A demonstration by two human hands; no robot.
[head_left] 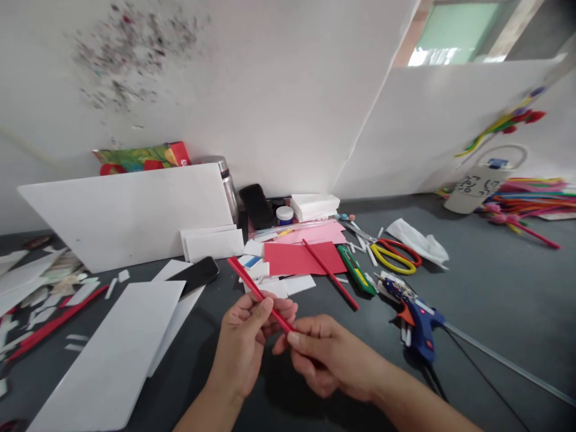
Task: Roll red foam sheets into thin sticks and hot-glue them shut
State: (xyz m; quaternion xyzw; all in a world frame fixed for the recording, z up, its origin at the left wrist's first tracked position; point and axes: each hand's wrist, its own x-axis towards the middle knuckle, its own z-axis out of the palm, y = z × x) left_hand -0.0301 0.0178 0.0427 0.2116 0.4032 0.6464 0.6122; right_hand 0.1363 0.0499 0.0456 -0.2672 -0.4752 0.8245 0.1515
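Between my two hands runs a narrow red paper strip (246, 277), slanting from upper left to lower right above the dark table. My left hand (249, 330) pinches its middle between thumb and fingers. At the strip's lower end, my right hand (321, 351) grips it with thumb and forefinger. Beyond the hands lie a red paper sheet (288, 255) and a thin red rod (330, 276) resting across it. A green box cutter (357, 271) sits just right of the rod.
A blue hot glue gun (423, 330) lies at right, its cord trailing forward. Yellow and red scissors (396, 257) are behind it. White foam boards (112, 348) lie at left, near a dark phone (198, 276). A large white board (135, 216) leans upright at the back.
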